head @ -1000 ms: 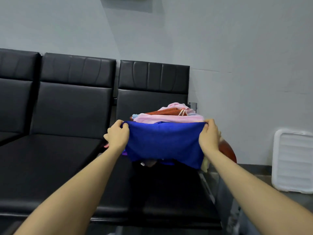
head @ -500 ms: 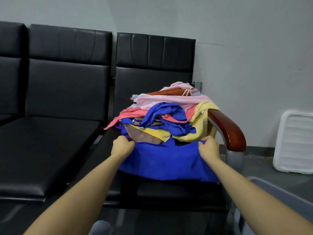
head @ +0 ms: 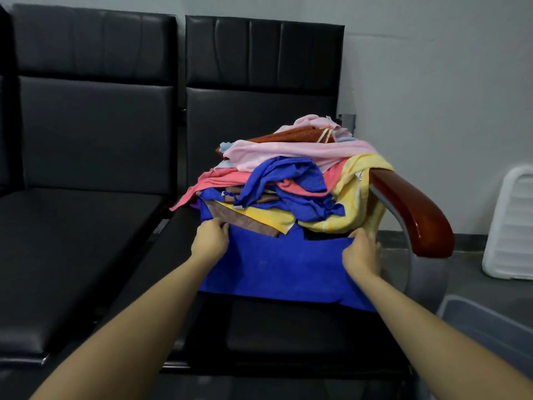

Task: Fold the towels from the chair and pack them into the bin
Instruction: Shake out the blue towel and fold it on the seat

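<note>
Both hands pinch the blue towel: your left hand [head: 210,239] at its far left corner, your right hand [head: 362,249] at its far right corner. That blue towel [head: 277,269] lies spread on the chair seat [head: 288,330] just in front of the towel pile [head: 288,183]. Its far edge seems tucked under the pile, so folding it could drag loose towels off the seat. The bin [head: 490,330] waits right of the seat.

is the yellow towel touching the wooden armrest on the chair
Touching. The head view shows the yellow towel draped against the upper end of the wooden armrest, its edge lying over the wood with no gap visible.
</note>
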Demonstrator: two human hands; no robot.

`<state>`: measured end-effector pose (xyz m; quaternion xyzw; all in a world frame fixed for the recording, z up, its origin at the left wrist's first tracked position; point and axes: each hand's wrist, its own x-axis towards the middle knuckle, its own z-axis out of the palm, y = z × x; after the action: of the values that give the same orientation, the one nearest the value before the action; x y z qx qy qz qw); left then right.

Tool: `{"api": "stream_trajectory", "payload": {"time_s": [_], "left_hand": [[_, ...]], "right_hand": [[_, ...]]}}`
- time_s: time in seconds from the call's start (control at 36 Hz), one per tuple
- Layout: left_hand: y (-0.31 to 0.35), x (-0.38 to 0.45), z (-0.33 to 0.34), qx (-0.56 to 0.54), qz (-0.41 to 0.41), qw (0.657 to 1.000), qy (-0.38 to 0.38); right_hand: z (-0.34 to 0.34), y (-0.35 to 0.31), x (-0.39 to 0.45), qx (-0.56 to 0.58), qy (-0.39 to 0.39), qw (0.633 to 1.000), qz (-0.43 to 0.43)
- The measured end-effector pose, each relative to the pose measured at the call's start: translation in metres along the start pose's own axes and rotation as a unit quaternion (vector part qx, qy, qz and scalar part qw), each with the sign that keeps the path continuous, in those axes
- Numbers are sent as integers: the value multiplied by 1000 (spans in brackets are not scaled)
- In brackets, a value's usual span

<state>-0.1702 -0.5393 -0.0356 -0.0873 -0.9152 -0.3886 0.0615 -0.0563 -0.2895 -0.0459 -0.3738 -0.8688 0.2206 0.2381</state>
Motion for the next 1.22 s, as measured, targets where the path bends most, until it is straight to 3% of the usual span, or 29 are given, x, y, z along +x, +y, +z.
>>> {"api": "stream_trajectory", "payload": {"time_s": [0.11, 0.19, 0.33, 0.42, 0.58, 0.89, 1.06, 1.14, 1.22], "left_hand": [[1, -1, 13, 105, -62, 991, -47], [0, -10, 20, 167, -89, 981, -30], [0, -29, 27, 233, -153, 959, -37], [-3, -39, 25, 260, -177, 948, -39], [-13, -51, 16, 268, -115, 956, -36], [3, -68, -16, 134, 4, 989, 61], [26, -80, -24, 14, 26, 999, 44], [37, -83, -18, -11, 39, 999, 11], [52, -87, -9, -46, 54, 997, -17]], "right_hand": [[10, 4, -4, -74, -5, 994, -80], [18, 6, -10, -64, -36, 981, -179], [26, 0, -25, -5, -193, 936, -295], [30, -1, -34, -91, -275, 901, -323], [28, -1, -41, -175, -329, 872, -318], [33, -27, -72, -182, -352, 860, -320], [38, -42, -89, -69, -342, 886, -305], [31, -39, -86, 145, -320, 913, -207], [18, -28, -76, 174, -238, 943, -158]]}}
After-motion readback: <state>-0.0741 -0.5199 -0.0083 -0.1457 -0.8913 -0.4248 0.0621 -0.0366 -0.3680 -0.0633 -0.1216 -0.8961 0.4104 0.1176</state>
